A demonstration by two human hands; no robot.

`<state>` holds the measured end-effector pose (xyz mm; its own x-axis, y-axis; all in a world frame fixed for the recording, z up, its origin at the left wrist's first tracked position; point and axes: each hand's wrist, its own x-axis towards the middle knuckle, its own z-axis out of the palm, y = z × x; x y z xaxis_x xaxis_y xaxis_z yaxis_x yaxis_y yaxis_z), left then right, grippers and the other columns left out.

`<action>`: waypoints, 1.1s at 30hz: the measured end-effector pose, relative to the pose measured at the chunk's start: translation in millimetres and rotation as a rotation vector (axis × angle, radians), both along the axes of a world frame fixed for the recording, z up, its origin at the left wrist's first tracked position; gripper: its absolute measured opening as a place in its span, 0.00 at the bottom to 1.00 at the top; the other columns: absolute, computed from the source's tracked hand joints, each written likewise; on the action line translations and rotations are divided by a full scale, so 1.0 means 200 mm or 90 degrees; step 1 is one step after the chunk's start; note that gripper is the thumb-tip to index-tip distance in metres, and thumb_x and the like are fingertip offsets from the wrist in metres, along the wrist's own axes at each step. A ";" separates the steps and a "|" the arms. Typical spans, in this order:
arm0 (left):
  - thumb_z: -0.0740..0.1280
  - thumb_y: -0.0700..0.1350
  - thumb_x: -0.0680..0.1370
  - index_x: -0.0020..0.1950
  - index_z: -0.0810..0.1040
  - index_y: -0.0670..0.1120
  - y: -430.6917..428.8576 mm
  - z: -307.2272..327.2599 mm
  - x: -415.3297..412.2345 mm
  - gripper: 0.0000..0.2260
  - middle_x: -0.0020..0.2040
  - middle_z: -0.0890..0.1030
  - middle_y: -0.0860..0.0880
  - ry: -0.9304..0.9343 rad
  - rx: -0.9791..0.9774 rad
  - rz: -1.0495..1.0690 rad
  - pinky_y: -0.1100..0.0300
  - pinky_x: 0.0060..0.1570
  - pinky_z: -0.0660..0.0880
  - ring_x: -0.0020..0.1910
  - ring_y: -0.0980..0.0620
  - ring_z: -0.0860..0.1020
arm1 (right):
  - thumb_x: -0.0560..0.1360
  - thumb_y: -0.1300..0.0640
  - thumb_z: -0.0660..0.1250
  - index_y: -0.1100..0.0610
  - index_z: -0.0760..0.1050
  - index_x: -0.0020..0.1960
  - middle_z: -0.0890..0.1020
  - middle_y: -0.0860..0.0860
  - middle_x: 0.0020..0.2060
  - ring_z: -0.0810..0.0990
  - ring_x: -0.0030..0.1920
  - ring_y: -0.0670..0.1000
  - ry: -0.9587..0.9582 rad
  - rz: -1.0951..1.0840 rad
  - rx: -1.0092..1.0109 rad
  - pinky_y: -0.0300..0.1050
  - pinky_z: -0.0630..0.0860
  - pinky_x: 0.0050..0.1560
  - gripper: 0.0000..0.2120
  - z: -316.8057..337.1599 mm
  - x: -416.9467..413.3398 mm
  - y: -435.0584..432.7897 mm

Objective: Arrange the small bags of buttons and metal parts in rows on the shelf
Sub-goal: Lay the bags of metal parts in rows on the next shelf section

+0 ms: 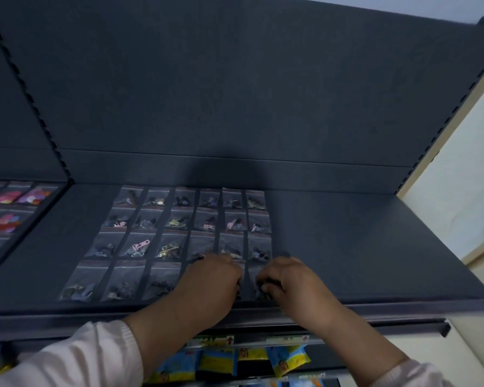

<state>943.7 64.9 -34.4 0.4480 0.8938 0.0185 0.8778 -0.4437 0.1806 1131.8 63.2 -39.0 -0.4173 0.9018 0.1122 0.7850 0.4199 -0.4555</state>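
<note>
Bags of metal parts lie flat in a grid on the dark shelf, four rows deep and six across. My grip is working the front row at its right end. My right hand has its fingers curled in, and they seem to pinch the last bag by the lump of parts inside it. My left hand is bent down over the bags just beside that one. Its fingertips are hidden, so I cannot tell whether it holds a bag or only presses on it.

I judge these bags light, limp and slick. The clear film will slide easily on the smooth shelf, and the loose parts bunch at the near end of each bag, so a nudge could turn one askew or shove its neighbour out of line. I would take each by the empty top edge or a corner and pin the next one down with flat fingers.

No print shows on the bags, only dark, gold and pink pieces. On the neighbouring shelf to the left lie bags of red and pink buttons. Below hang yellow and blue packets under a rail strip with a red arrow, and their lettering is too blurred to read.
</note>
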 end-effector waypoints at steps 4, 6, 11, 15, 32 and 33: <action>0.61 0.41 0.79 0.54 0.79 0.46 -0.02 0.00 0.00 0.09 0.55 0.75 0.47 0.003 -0.001 0.005 0.57 0.51 0.73 0.53 0.49 0.73 | 0.76 0.57 0.65 0.53 0.80 0.52 0.78 0.49 0.50 0.72 0.54 0.49 0.001 -0.005 0.002 0.35 0.68 0.52 0.07 0.00 -0.01 0.00; 0.60 0.42 0.79 0.54 0.79 0.46 -0.02 -0.01 0.00 0.09 0.56 0.75 0.47 0.003 -0.006 0.004 0.57 0.52 0.73 0.54 0.49 0.73 | 0.76 0.57 0.65 0.53 0.80 0.52 0.78 0.49 0.50 0.72 0.54 0.49 -0.005 -0.005 0.001 0.35 0.68 0.52 0.08 0.00 0.00 -0.01; 0.61 0.42 0.79 0.52 0.79 0.46 0.00 0.00 0.00 0.08 0.52 0.76 0.48 -0.026 0.039 0.003 0.59 0.51 0.71 0.53 0.50 0.73 | 0.78 0.55 0.63 0.55 0.80 0.54 0.78 0.51 0.50 0.73 0.54 0.50 -0.019 -0.024 0.002 0.33 0.67 0.51 0.09 0.03 -0.02 0.02; 0.58 0.45 0.79 0.57 0.75 0.47 0.08 0.03 -0.02 0.10 0.54 0.75 0.49 -0.061 0.095 -0.006 0.59 0.55 0.67 0.54 0.50 0.72 | 0.80 0.55 0.57 0.55 0.76 0.61 0.76 0.51 0.59 0.72 0.60 0.50 -0.067 -0.038 0.040 0.36 0.66 0.60 0.14 0.08 -0.04 0.09; 0.54 0.51 0.81 0.64 0.71 0.49 0.25 0.03 -0.02 0.15 0.62 0.73 0.51 -0.020 0.018 -0.001 0.57 0.65 0.59 0.63 0.50 0.69 | 0.81 0.55 0.55 0.52 0.71 0.67 0.69 0.47 0.69 0.66 0.69 0.49 -0.104 -0.011 -0.016 0.39 0.60 0.69 0.16 0.05 -0.01 0.25; 0.54 0.51 0.81 0.66 0.70 0.49 0.28 0.04 -0.02 0.16 0.64 0.71 0.51 -0.014 0.023 -0.001 0.57 0.66 0.58 0.65 0.50 0.68 | 0.81 0.54 0.55 0.51 0.68 0.70 0.66 0.46 0.71 0.64 0.70 0.48 -0.106 -0.022 -0.014 0.39 0.59 0.71 0.18 0.06 -0.01 0.28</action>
<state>940.6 120.1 -25.9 0.4485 0.8918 0.0599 0.8731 -0.4515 0.1840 1129.0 118.9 -27.3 -0.3967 0.9176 0.0244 0.8643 0.3824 -0.3268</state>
